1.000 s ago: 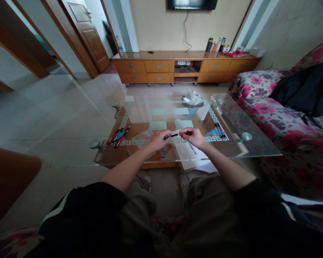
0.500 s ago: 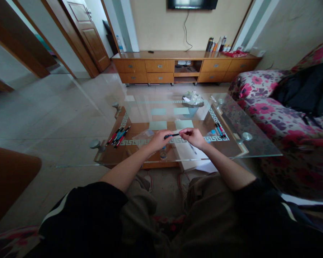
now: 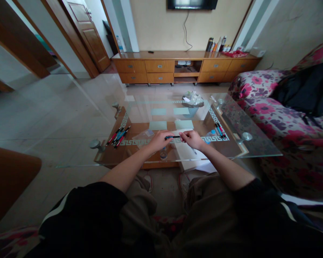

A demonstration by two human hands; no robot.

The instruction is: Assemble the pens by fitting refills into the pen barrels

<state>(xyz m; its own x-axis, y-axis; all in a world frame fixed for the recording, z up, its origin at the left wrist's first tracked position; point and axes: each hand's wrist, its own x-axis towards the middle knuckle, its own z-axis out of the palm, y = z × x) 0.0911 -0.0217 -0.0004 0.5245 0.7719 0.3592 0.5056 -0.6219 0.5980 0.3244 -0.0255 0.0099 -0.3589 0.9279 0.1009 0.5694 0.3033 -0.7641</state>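
Above the glass table, a dark pen (image 3: 174,137) with a bit of blue lies level between my two hands. My left hand (image 3: 159,140) is closed on its left end. The fingers of my right hand (image 3: 191,139) are closed around the other end, partly hiding it. To the left, a loose pile of black, red and blue pens (image 3: 118,137) rests on the glass. A smaller group of similar pens (image 3: 220,131) lies to the right of my right hand.
The glass coffee table (image 3: 255,150) has a lower shelf with papers (image 3: 187,154) and a small bottle (image 3: 163,153). Past it stands a filled waste basket (image 3: 190,111). A floral sofa (image 3: 261,107) is at the right, and a long wooden cabinet (image 3: 160,67) by the far wall.
My right hand has curled its fingers further around the pen's right end and dropped slightly. The pen has lowered a little, and more of its blue part shows near my left hand.
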